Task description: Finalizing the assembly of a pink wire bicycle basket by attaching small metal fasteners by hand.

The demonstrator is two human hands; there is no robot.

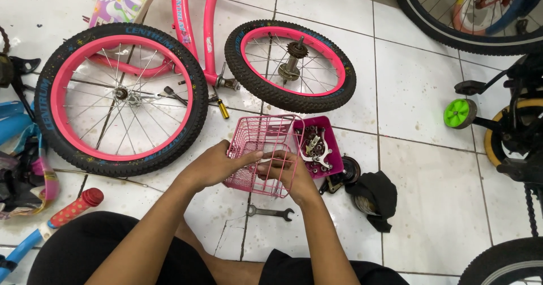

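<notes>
Grip: both hands are closed on the pink wire bicycle basket [261, 149], holding it tilted over the tiled floor [424, 98].
Left hand [218, 165]: wrapped round the basket's near left side, fingers [244, 159] curled over its wire wall.
Right hand [285, 174]: clasps the basket's near right edge, fingers bent onto the wires.
Basket position: in front of the seated person's knees, between the large wheel and the magenta tray, its right side just beside the tray.
Magenta parts tray [325, 149]: on the floor, holding a silver brake caliper and small metal fittings.
Large pink-rimmed wheel [120, 98]: flat on the floor to the left, black tyre.
Small pink-rimmed wheel [290, 65]: flat on the floor beyond the basket, with a sprocket at its hub.
Pink bicycle frame [195, 19]: lying between the two wheels.
Open-ended spanner [270, 211]: on the floor just below the right hand.
Black cloth [376, 197]: crumpled to the right of the tray.
Green training wheel [459, 113]: well apart, at the right, on another bicycle.
Red handlebar grip [76, 207]: at the lower left, on a blue bar.
</notes>
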